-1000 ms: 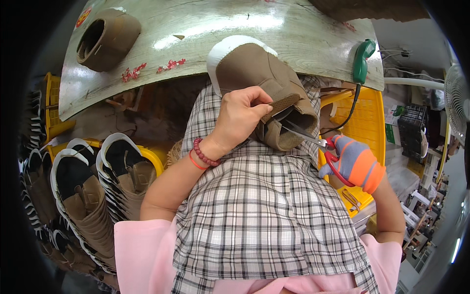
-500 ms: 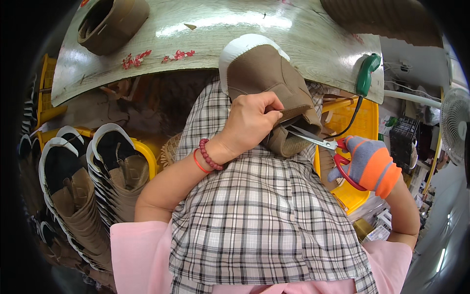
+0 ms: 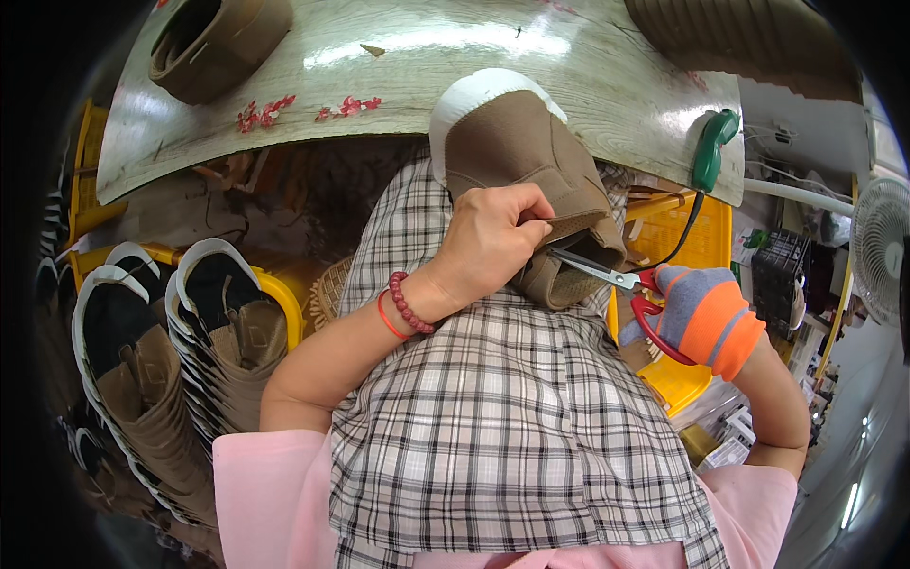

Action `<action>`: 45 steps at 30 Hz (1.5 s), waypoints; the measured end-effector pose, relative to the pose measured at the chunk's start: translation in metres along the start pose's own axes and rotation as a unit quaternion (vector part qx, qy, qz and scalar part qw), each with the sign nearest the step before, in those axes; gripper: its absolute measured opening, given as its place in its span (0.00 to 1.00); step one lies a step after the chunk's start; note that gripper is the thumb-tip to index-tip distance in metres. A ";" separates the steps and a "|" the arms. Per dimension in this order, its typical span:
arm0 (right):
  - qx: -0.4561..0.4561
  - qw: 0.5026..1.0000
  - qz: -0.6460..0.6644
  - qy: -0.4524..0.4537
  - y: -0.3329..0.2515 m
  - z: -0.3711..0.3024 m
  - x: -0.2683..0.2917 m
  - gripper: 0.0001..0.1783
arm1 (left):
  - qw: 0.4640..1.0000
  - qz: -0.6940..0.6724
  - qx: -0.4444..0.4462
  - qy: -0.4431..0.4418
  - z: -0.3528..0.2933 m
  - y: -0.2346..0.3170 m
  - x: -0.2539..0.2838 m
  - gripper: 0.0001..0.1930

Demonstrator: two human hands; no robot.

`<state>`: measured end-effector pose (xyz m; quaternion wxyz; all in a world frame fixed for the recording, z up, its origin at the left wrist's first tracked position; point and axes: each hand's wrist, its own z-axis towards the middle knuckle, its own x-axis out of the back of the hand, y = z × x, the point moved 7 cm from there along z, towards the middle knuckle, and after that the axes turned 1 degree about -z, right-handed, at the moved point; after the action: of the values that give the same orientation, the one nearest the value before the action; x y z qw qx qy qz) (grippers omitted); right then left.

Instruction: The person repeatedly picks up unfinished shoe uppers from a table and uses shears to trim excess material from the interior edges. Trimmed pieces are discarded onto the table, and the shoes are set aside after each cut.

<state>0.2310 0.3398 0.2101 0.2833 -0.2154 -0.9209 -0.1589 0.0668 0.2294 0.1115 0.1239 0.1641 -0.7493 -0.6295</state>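
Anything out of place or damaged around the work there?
A brown scrap lies loose on the table, like a stray offcut. Red patches near the table's edge could be print or wear; I can't tell.

Bright, whitish light falls evenly over the apron (image 3: pixel 464 408) and the tabletop (image 3: pixel 209 133), where a long glare streaks across the middle and a fainter sheen sits near the right edge; beyond the near right corner a lit strip (image 3: pixel 849 505) glows small and white. Shade gathers under the tabletop's near edge, inside the shoe (image 3: pixel 517 142) and around the stacked uppers (image 3: pixel 156 379) beyond its near left corner. The fisheye bows that edge into an arch and sinks the rim into black, the apron's checks looking crisp, the clutter (image 3: pixel 815 351) at right soft.
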 end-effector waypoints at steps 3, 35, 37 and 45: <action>-0.004 1.000 -0.017 0.003 -0.003 -0.001 0.000 0.37 | 1.000 0.004 0.000 0.002 0.000 -0.002 0.000 0.05; 0.344 0.552 0.739 0.176 -0.124 0.029 0.051 0.12 | 0.735 0.488 -0.376 0.284 -0.134 0.221 0.163 0.15; 0.271 0.559 0.754 0.214 -0.102 0.043 0.029 0.15 | 0.633 0.592 -0.388 0.312 -0.148 0.252 0.196 0.15; 0.231 0.535 0.784 0.212 -0.090 0.070 -0.018 0.17 | 0.627 0.737 -0.223 0.114 0.041 0.197 0.315 0.10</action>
<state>0.1687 0.2865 0.1285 0.5212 -0.7384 -0.3005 0.3047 -0.2556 0.1705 0.2915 0.6641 -0.4051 -0.4363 -0.4522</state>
